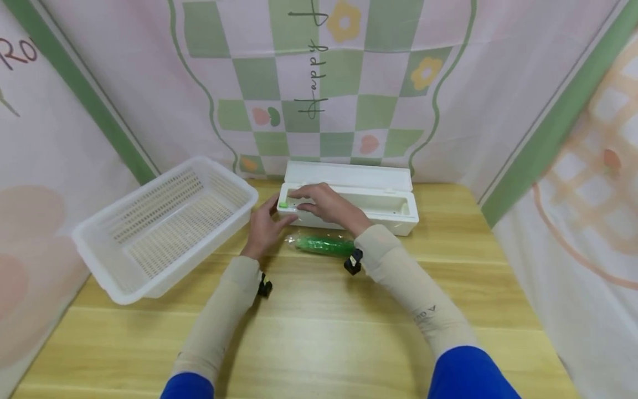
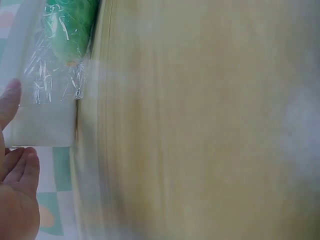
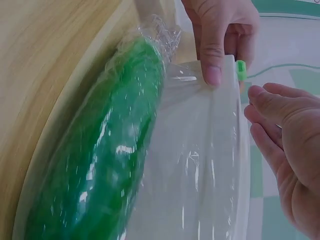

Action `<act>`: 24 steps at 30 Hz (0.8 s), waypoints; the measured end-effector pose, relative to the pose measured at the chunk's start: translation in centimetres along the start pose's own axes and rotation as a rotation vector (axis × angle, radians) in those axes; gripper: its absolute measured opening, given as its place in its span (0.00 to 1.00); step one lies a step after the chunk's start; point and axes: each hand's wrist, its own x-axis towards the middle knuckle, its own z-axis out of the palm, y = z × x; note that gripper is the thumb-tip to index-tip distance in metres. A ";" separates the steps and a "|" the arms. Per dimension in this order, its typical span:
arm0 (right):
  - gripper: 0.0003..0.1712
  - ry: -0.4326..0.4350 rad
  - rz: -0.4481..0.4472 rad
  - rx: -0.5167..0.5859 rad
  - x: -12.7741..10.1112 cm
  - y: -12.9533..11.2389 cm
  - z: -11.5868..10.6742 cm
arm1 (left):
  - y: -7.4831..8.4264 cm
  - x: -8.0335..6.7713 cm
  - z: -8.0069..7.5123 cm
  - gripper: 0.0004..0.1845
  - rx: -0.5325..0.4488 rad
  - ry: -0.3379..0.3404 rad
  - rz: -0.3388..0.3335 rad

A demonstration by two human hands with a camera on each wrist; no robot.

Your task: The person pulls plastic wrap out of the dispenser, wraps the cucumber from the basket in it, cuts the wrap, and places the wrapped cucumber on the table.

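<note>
A white cling-film dispenser box [image 1: 379, 213] stands at the back of the wooden table with its lid [image 1: 349, 176] up. A green slider [image 1: 283, 205] sits at its left end. A green cucumber [image 1: 324, 245] wrapped in clear film lies along the box's front. My left hand [image 1: 264, 227] grips the box's left end, thumb pressed on the front wall. My right hand [image 1: 324, 202] lies over the box's top rim near the slider, fingers fairly straight. In the right wrist view the cucumber [image 3: 105, 150], slider [image 3: 241, 70], left hand [image 3: 220, 30] and right hand [image 3: 285, 130] show close up.
A white slotted plastic basket [image 1: 164, 221] sits tilted at the left, close to the box's left end. Printed cloth walls close in the back and both sides. The wooden table [image 1: 324, 321] runs bare toward me.
</note>
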 end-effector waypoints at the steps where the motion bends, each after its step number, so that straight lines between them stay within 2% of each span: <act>1: 0.23 -0.002 -0.009 0.003 0.3 0.0 0.2 | 0.0 0.0 0.0 0.43 0.008 -0.003 0.004; 10: 0.19 -0.007 -0.141 -0.055 2.0 0.0 1.1 | 0.3 0.1 -0.2 0.42 0.044 -0.003 0.024; 18: 0.18 -0.056 -0.131 -0.056 2.6 -0.5 0.9 | 0.1 0.3 -0.1 0.42 0.077 0.016 0.021; 24: 0.16 -0.042 -0.153 -0.059 2.8 -0.7 1.0 | 0.3 0.3 -0.1 0.40 0.095 0.025 0.017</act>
